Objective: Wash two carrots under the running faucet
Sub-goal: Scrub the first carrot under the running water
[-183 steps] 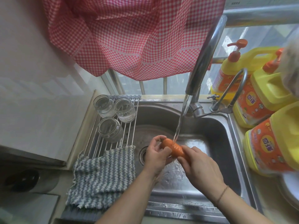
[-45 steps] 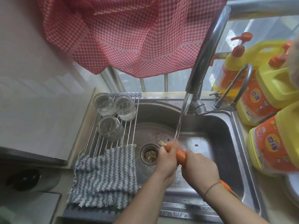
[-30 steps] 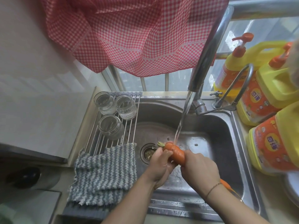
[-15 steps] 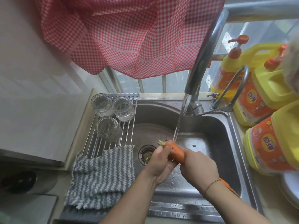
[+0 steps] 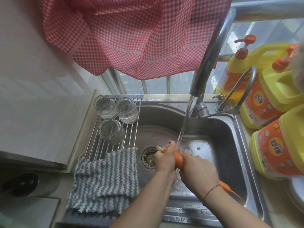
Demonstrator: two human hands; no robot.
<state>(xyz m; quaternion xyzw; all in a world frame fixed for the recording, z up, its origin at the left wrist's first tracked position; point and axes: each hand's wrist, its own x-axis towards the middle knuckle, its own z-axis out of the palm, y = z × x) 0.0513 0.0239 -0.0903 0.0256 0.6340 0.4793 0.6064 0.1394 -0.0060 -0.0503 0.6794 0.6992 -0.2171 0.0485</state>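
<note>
An orange carrot (image 5: pixel 179 159) is held over the steel sink (image 5: pixel 218 129), its leafy stub pointing left. The stream of water (image 5: pixel 185 122) from the tall faucet (image 5: pixel 207 60) falls on it between my hands. My left hand (image 5: pixel 164 159) grips the thick top end. My right hand (image 5: pixel 199 173) is wrapped round the middle. An orange tapered tip (image 5: pixel 229 189) sticks out past my right wrist; I cannot tell whether it belongs to the same carrot.
Three glass jars (image 5: pixel 111 129) stand on a wire rack over the sink's left side, with a grey striped cloth (image 5: pixel 105 181) in front. Yellow detergent bottles (image 5: pixel 278 145) crowd the right counter. The drain strainer (image 5: pixel 148 157) lies left of my hands. A checked curtain (image 5: pixel 131 33) hangs above.
My left hand has slid up along the carrot's top and closed further round it. My right hand keeps its grip and the water keeps running.
</note>
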